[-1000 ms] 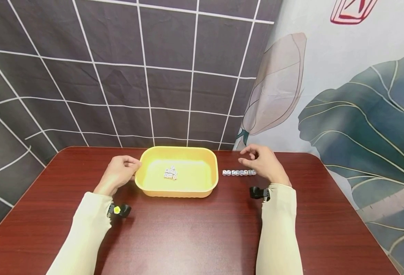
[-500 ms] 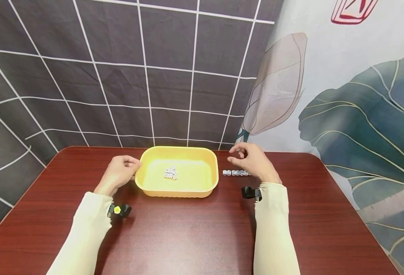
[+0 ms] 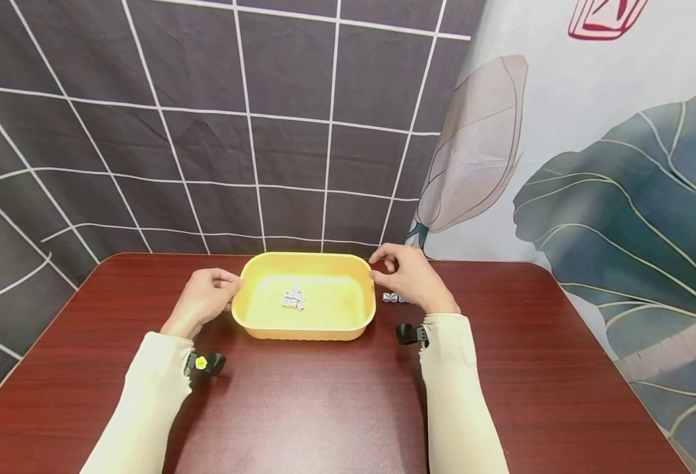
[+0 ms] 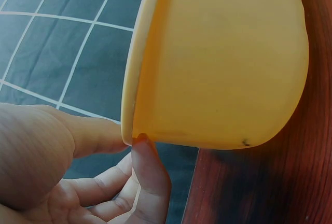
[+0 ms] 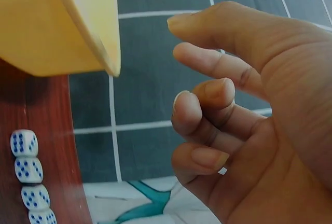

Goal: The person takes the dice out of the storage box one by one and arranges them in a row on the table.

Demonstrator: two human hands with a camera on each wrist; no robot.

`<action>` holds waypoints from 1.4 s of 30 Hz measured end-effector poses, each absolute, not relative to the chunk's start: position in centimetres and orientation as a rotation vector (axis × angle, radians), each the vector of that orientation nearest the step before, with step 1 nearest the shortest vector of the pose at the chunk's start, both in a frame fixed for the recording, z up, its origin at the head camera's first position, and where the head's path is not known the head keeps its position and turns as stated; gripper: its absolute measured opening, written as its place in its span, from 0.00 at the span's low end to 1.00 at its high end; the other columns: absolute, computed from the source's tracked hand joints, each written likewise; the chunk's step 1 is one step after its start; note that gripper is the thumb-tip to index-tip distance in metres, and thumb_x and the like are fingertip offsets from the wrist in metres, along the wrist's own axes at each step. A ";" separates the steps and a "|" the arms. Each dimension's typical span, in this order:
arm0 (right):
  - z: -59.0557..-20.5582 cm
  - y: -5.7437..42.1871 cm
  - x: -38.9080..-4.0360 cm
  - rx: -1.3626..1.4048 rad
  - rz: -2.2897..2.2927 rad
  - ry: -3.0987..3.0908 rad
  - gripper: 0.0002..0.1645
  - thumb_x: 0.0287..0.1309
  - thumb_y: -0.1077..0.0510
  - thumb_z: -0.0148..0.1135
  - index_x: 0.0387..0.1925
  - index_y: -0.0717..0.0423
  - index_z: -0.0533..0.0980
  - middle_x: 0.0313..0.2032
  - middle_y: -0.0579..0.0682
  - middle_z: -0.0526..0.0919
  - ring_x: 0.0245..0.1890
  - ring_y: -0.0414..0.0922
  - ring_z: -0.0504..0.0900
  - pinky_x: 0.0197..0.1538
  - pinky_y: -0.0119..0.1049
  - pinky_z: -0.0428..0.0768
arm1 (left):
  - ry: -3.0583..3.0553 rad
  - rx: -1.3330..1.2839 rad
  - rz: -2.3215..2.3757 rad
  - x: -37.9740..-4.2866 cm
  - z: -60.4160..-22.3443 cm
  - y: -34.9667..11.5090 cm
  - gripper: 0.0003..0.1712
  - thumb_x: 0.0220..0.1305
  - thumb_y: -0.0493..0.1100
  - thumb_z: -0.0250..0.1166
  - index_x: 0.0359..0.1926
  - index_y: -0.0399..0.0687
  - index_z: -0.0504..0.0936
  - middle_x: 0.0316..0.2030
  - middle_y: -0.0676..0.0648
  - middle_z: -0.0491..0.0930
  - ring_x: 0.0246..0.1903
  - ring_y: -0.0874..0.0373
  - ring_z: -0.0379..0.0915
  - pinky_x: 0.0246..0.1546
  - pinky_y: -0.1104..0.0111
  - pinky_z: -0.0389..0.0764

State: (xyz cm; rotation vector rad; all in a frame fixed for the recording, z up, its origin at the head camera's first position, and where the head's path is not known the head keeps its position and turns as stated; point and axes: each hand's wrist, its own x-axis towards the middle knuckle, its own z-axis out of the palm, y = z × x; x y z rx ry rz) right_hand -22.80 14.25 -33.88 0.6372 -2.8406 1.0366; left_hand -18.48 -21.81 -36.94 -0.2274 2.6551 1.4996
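Observation:
A yellow plastic tub (image 3: 300,333) stands on the table with several small white dice (image 3: 293,299) heaped inside. My left hand (image 3: 201,299) pinches the rim at its left end, and the left wrist view shows thumb and finger on either side of that edge. At the opposite end hovers my right hand (image 3: 409,275), fingers loosely curled with nothing between them. In the right wrist view, a gap separates its fingertips (image 5: 187,112) from the tub's rim. A row of white dice with blue pips (image 5: 28,170) lies right of the tub, partly hidden by the right hand in the head view.
The dark red wooden table (image 3: 312,408) runs back to a dark curtain with a white grid (image 3: 288,158). A pale curtain with leaf and petal prints (image 3: 632,197) hangs at the right. Each wrist carries a small black camera mount.
My right hand has moved left, from over the row of dice to the tub's right end, and now covers more of the row. The left hand and tub have stayed put.

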 end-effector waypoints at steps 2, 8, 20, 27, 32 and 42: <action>-34.0 13.8 -22.8 0.650 1.036 -2.832 0.10 0.59 0.58 0.69 0.42 0.55 0.83 0.24 0.44 0.68 0.26 0.42 0.67 0.34 0.34 0.69 | 2.654 -0.227 1.500 -18.5 -36.9 -21.8 0.19 0.71 0.40 0.59 0.53 0.28 0.80 0.43 0.35 0.84 0.30 0.61 0.79 0.32 0.75 0.83; -34.6 12.3 -23.0 0.697 1.052 -2.801 0.09 0.57 0.59 0.69 0.41 0.55 0.83 0.22 0.43 0.68 0.23 0.40 0.67 0.35 0.33 0.71 | 2.655 -0.230 1.498 -18.4 -37.0 -21.9 0.19 0.71 0.40 0.59 0.53 0.28 0.80 0.43 0.36 0.84 0.30 0.62 0.79 0.32 0.75 0.84; -35.8 9.2 -23.1 0.694 1.080 -2.844 0.11 0.56 0.57 0.72 0.40 0.57 0.83 0.22 0.45 0.69 0.22 0.40 0.68 0.29 0.31 0.69 | 2.642 -0.244 1.512 -18.4 -36.9 -21.8 0.19 0.71 0.40 0.59 0.54 0.28 0.80 0.45 0.35 0.84 0.31 0.61 0.81 0.34 0.74 0.85; -36.7 7.2 -23.1 0.716 1.091 -2.842 0.09 0.54 0.57 0.73 0.36 0.56 0.83 0.21 0.44 0.69 0.23 0.39 0.68 0.30 0.30 0.68 | 2.648 -0.243 1.507 -18.4 -37.0 -21.8 0.19 0.71 0.40 0.59 0.54 0.28 0.80 0.45 0.34 0.84 0.31 0.60 0.81 0.33 0.75 0.84; -37.6 5.7 -23.1 0.755 1.045 -2.853 0.08 0.54 0.57 0.74 0.34 0.56 0.83 0.20 0.43 0.68 0.22 0.38 0.67 0.31 0.29 0.67 | 2.652 -0.249 1.499 -18.4 -37.0 -21.8 0.18 0.71 0.40 0.59 0.53 0.28 0.81 0.44 0.35 0.84 0.30 0.61 0.80 0.33 0.75 0.84; -38.4 3.9 -22.6 0.728 1.024 -2.989 0.08 0.52 0.59 0.75 0.33 0.57 0.84 0.21 0.44 0.74 0.22 0.38 0.70 0.26 0.28 0.67 | 2.651 -0.246 1.508 -18.5 -37.0 -21.8 0.18 0.71 0.39 0.59 0.53 0.28 0.81 0.42 0.36 0.85 0.29 0.62 0.79 0.32 0.75 0.84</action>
